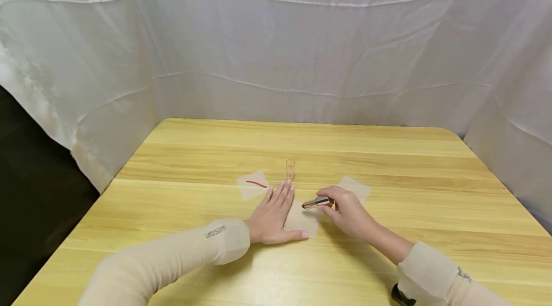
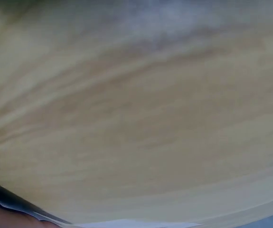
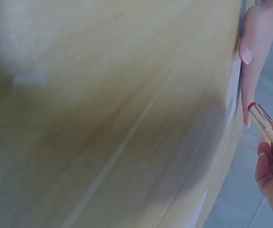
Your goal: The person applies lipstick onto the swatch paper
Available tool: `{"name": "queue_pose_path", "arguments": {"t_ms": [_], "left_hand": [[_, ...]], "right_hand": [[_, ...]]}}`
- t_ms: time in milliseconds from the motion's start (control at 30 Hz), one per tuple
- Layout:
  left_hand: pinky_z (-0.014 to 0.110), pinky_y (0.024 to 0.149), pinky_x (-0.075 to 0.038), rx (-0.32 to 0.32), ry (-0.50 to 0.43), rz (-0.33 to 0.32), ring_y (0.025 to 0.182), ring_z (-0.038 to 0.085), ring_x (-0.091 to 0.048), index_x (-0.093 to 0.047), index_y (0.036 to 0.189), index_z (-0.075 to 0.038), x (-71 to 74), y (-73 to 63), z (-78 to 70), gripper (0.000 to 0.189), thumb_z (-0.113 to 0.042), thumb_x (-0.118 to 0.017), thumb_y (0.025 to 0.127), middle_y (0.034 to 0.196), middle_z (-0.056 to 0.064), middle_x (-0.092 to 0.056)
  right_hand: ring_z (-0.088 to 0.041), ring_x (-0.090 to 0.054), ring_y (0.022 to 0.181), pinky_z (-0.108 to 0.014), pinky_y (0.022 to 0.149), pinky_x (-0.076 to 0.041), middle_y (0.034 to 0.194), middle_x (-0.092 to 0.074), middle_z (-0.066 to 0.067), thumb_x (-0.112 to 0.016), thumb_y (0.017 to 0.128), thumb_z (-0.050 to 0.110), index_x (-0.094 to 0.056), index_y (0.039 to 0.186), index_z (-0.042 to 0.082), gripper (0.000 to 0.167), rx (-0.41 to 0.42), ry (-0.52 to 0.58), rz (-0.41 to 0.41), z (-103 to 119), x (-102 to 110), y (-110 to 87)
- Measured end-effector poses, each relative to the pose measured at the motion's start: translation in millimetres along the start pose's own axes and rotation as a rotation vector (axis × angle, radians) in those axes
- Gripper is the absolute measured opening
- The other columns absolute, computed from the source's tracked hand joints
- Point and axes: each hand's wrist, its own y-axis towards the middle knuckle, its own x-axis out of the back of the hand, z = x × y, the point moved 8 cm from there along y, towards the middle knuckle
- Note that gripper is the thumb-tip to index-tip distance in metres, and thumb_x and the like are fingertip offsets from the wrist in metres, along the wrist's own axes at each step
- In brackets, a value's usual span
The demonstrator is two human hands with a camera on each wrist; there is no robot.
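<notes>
My left hand (image 1: 273, 215) lies flat, fingers spread and pointing away, over the left part of a small pale paper square (image 1: 302, 221). In my right hand (image 1: 349, 211) a lipstick (image 1: 318, 202) is pinched between thumb and fingers, its red tip pointing left above that paper. From the right wrist view, the lipstick (image 3: 262, 118) has a shiny metallic tube, and its tip appears near the left hand (image 3: 254, 57). Whether the tip touches the paper cannot be told. The left wrist view catches only a sliver of the left hand (image 2: 13, 218).
A clear lipstick cap (image 1: 290, 168) stands just beyond the left fingertips. To the left lies a second paper square (image 1: 247, 193) bearing a red stroke (image 1: 256, 184). A third square (image 1: 357, 186) sits behind the right hand. White cloth (image 1: 302, 57) hangs behind the wooden table (image 1: 388, 153).
</notes>
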Motion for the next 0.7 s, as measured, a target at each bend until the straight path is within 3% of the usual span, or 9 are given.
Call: {"name": "queue_pose_path", "arguments": {"t_ms": [200, 533, 700], "left_hand": [[0.046, 0.118, -0.005, 0.010, -0.006, 0.042, 0.145, 0.025, 0.005, -0.005, 0.148, -0.001, -2.0, 1.0, 0.8, 0.104, -0.073, -0.038, 0.082, 0.156, 0.015, 0.003], [0.046, 0.118, -0.009, 0.010, -0.034, 0.025, 0.145, 0.026, 0.002, -0.007, 0.148, 0.000, -5.4, 0.2, -0.2, 0.098, -0.070, -0.035, 0.086, 0.156, 0.016, 0.000], [0.046, 0.118, -0.011, 0.022, -0.020, 0.014, 0.145, 0.027, 0.000, -0.008, 0.148, 0.000, -4.4, 0.2, 1.4, 0.099, -0.071, -0.037, 0.085, 0.156, 0.016, -0.002]], "right_hand": [[-0.003, -0.049, 0.066, -0.016, 0.052, -0.042, 0.089, -0.067, -0.010, -0.071, 0.077, -0.002, -0.065, 0.100, -0.005, 0.024, -0.008, 0.001, 0.027, -2, -8, 3.0], [-0.009, -0.056, 0.071, -0.016, 0.054, -0.043, 0.093, -0.068, -0.013, -0.069, 0.079, -0.002, -0.064, 0.102, -0.007, 0.025, 0.007, -0.028, 0.068, 3, -15, 8.7], [-0.010, -0.058, 0.072, -0.022, 0.057, -0.049, 0.093, -0.068, -0.013, -0.069, 0.079, -0.002, -0.064, 0.101, -0.007, 0.023, 0.021, -0.031, 0.084, 3, -18, 11.1]]}}
